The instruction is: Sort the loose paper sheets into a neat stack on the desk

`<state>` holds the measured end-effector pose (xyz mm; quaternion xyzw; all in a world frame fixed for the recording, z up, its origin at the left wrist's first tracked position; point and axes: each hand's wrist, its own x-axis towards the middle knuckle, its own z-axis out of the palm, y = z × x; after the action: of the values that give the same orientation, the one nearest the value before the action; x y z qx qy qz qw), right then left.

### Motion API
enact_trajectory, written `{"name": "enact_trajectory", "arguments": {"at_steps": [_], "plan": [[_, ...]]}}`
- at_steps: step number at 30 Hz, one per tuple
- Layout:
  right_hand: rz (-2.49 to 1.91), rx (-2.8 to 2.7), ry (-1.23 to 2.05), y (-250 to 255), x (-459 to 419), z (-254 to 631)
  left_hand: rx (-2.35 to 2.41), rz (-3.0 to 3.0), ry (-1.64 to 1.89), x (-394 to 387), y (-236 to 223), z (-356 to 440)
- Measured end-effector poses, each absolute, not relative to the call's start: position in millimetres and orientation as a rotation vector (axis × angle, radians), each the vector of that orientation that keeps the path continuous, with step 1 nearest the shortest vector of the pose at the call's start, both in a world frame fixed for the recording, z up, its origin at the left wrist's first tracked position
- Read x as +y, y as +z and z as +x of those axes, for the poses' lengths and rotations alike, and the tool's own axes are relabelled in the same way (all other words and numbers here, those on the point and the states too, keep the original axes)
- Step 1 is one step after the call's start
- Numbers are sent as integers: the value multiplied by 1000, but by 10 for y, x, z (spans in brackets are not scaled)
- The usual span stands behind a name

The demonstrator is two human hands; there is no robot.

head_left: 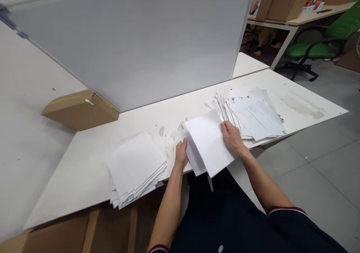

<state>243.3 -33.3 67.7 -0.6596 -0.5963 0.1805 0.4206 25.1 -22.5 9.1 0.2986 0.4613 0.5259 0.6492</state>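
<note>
A white sheet of paper (210, 142) is held by its right edge in my right hand (232, 136), fingers closed on it. My left hand (181, 153) pinches the left edge of another paper sheet (194, 156), which lies partly behind the first. Both sheets are raised over the table's front edge, in front of my body. To the left sits a stack of white paper (137, 165), its sheets slightly fanned at the front. To the right is an untidy pile of papers (255, 114), some with printing and ragged or dark edges.
The white table (87, 170) has stains and scraps. A grey-white board (157, 43) stands along its back. A cardboard box (81, 110) rests at the back left. Beyond are a green chair (312, 50), a desk with cardboard boxes (288, 5), and part of a person's feet (258, 51).
</note>
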Motion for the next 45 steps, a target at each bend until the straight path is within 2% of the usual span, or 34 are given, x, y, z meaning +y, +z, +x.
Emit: {"name": "enact_trajectory", "arguments": {"at_steps": [5,14,16,20,22,28,34,37,40,45], "plan": [[-1852,-1635,386,290,-279,2160,1024,658,1248,-215,76,260],[-1824,-1561,477,268,-360,1983,1041,779,1257,-215,41,246],[-1719,-1430,609,231,-374,2048,1042,775,1266,-215,29,250],[-1443,-1361,1198,228,-415,2147,1024,756,1316,-226,108,261],[-1311,-1316,1279,298,-423,2137,1009,807,1374,-242,227,246],[-1071,-1208,1024,522,-364,2017,1051,1196,1527,-313,621,158],[-1031,-1246,1118,285,-315,1962,1135,1248,1533,-339,472,187],[-1099,-1350,1041,384,-301,2027,1144,1232,1561,-323,416,204],[-1238,-1600,758,772,-345,2166,1075,1163,1593,-280,374,179],[-1415,-2210,46,1439,-546,2293,1054,1164,1601,-200,90,38]]}}
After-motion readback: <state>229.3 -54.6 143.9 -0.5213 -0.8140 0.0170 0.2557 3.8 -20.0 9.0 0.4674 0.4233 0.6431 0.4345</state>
